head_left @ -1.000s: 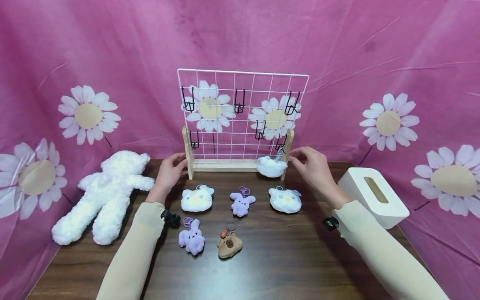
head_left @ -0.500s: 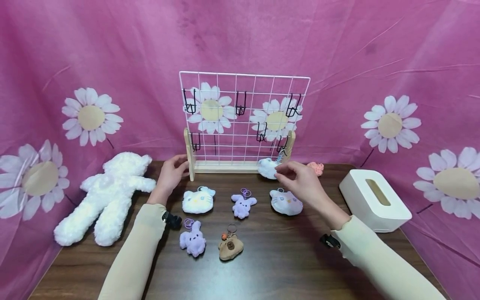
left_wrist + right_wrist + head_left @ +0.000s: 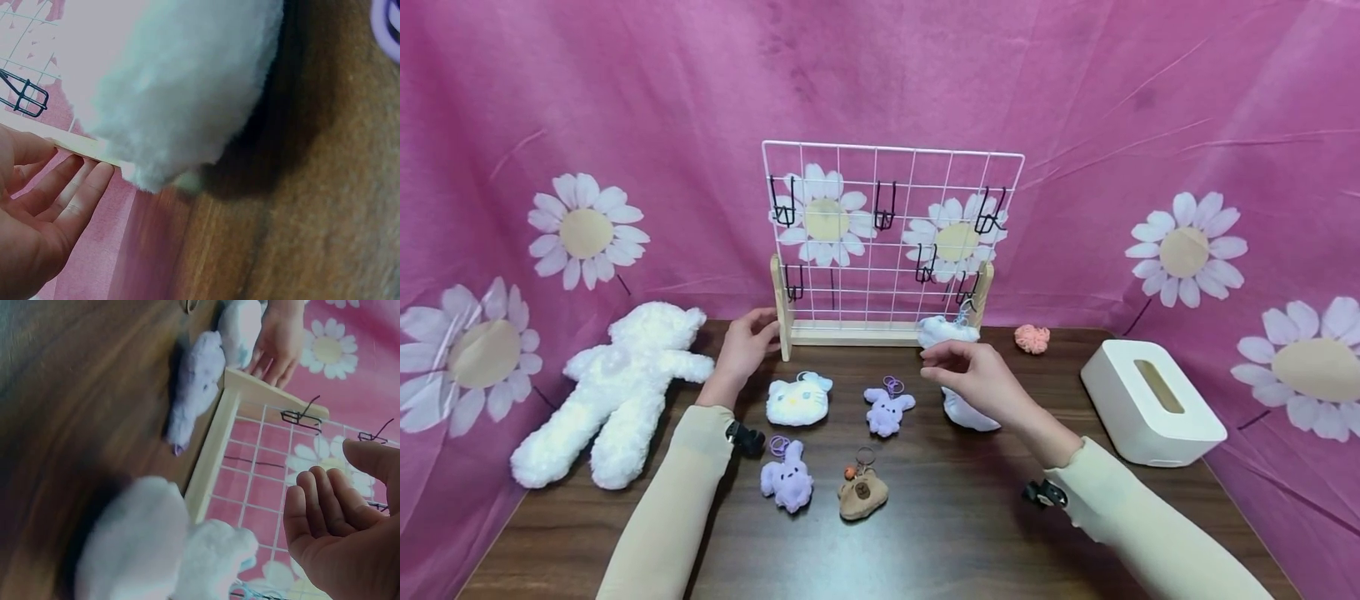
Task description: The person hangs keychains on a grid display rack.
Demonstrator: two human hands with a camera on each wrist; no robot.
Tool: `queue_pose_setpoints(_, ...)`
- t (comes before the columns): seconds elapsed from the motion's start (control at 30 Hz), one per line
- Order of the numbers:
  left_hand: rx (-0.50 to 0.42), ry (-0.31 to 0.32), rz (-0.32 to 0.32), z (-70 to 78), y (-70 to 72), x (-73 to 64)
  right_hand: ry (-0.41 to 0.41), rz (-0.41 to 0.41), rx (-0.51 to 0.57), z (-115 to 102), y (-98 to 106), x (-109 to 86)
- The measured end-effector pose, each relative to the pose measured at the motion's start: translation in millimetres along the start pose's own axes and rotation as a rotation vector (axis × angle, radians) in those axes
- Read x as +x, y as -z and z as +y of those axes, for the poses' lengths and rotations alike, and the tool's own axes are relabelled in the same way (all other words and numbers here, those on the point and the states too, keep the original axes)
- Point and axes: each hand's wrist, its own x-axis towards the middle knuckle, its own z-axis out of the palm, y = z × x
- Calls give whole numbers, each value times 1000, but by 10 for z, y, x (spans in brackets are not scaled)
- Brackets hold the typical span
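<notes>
Your left hand [image 3: 747,346], fingers loosely extended, touches the left wooden post [image 3: 782,308] of the wire rack [image 3: 853,335], which stands near the back edge of the table [image 3: 955,517]; its grip is relaxed, not wrapped round the wood. Your right hand [image 3: 973,373] hovers, thumb parted from gently bent fingers, its grip empty. Behind it, a white plush [image 3: 946,327] with a blue cord is at the rack's lower right corner; another white plush [image 3: 967,414], partly hidden by that hand, lies on the table.
</notes>
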Motion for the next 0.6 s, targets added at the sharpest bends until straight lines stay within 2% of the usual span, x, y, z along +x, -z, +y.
queue_pose_setpoints(0.17, -1, -2, -1, 1, -1, 8, -27, -49, 108, 54, -95, 7)
queue_pose_setpoints(0.43, 4, 1, 9, -1, -8, 3, 3, -81, 177, 31, -303, -18)
queue_pose_setpoints(0.6, 1, 2, 12, 10, -18, -8, -20, -125, 220, 14, -436, -42)
